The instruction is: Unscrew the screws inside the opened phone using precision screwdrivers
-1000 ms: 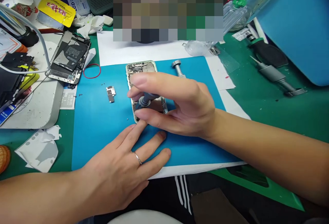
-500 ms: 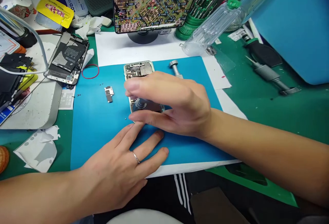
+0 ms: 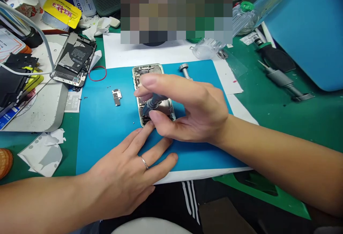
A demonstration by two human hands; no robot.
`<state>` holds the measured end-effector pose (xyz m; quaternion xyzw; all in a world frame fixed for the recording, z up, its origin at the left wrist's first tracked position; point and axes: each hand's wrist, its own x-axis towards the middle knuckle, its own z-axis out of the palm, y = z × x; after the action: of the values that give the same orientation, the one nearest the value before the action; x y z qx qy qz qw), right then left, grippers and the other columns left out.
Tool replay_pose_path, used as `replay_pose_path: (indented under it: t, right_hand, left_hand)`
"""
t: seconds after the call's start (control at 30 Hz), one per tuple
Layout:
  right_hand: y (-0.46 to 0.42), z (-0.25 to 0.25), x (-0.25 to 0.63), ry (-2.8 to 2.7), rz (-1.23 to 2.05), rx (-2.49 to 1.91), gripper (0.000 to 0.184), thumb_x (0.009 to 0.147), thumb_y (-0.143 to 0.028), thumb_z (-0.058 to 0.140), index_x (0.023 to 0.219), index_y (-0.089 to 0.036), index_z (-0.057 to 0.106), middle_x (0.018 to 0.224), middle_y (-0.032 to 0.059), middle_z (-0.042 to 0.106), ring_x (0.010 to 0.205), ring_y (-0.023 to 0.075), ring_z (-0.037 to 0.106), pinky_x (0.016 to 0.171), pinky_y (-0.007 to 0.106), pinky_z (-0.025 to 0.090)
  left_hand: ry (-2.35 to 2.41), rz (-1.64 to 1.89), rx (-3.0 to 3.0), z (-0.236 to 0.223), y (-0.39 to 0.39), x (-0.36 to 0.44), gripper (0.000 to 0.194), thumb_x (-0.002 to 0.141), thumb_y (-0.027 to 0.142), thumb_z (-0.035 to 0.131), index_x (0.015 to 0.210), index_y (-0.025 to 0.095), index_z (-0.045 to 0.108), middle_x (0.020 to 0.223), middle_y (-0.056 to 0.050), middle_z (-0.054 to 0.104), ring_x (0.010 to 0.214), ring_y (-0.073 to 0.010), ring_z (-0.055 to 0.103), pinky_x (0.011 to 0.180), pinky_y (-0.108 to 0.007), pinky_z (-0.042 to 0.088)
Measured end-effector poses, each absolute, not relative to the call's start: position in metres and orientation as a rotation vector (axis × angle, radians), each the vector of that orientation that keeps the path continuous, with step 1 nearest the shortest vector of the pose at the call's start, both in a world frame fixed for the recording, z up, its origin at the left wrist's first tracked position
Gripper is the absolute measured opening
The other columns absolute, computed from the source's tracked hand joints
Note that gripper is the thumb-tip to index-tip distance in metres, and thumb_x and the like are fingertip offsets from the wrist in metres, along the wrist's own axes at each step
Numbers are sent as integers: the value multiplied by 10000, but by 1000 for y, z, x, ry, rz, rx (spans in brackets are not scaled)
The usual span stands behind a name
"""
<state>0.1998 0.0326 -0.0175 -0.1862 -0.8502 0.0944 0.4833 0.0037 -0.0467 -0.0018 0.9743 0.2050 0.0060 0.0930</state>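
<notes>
An opened phone (image 3: 167, 109) lies on the blue mat (image 3: 99, 137), its inner parts exposed. My right hand (image 3: 195, 110) is closed around a grey screwdriver (image 3: 150, 106), tilted over the phone's lower end; its tip is hard to make out. Spread flat on the mat, my left hand (image 3: 128, 169) has a fingertip at the phone's bottom edge. Left of the phone lie a small metal bracket (image 3: 117, 97) and a few tiny screws (image 3: 85, 97). My right hand hides much of the phone's middle.
Another grey screwdriver (image 3: 184, 70) lies behind my right hand, and one more (image 3: 285, 81) at the right. A second opened phone (image 3: 75, 57) leans on a white box (image 3: 57, 108) beside a red rubber band (image 3: 97, 73). A clear bottle (image 3: 264, 3) stands at the back; a blurred patch covers the back middle.
The screwdriver has tipped over, and my right thumb has shifted right along it, uncovering more of the phone's lower end. The whole view has shifted slightly. My left hand keeps its place by the phone.
</notes>
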Motion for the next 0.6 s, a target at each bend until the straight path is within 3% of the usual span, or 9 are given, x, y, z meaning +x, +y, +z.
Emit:
replay_pose_path:
  t: [0.13, 0.23, 0.43, 0.6]
  right_hand:
    - [34, -20, 199, -2049, 279, -441, 394, 960, -159, 614, 1343, -173, 521, 1281, 39, 730, 984, 104, 755, 912, 223, 637]
    - [34, -23, 199, -2050, 264, -474, 396, 971, -127, 537, 1359, -187, 486, 1337, -3, 695, 1050, 78, 732, 911, 192, 609]
    - [37, -31, 199, -2043, 280, -453, 549, 961, -171, 584, 1468, -221, 382, 1402, 53, 650, 1200, 176, 702, 943, 287, 641]
    - [36, -32, 199, -2046, 366, -456, 607, 957, -108, 531, 1517, -241, 340, 1472, 57, 580, 1242, 180, 676, 964, 302, 641]
  left_hand:
    - [578, -22, 2895, 0, -45, 3, 650, 941, 436, 650, 1485, 141, 451, 1560, -163, 435, 1427, -458, 391, 1170, -565, 335]
    - [578, -11, 2888, 2, -44, 2, 669, 930, 435, 669, 1485, 136, 447, 1573, -170, 418, 1449, -447, 369, 1179, -561, 332]
    - [569, -22, 2877, 1, -45, 2, 679, 934, 430, 670, 1500, 136, 437, 1574, -166, 412, 1458, -491, 335, 1165, -585, 351]
    - [572, -26, 2878, 1, -44, 2, 696, 932, 433, 674, 1505, 125, 426, 1569, -184, 412, 1473, -502, 301, 1176, -585, 335]
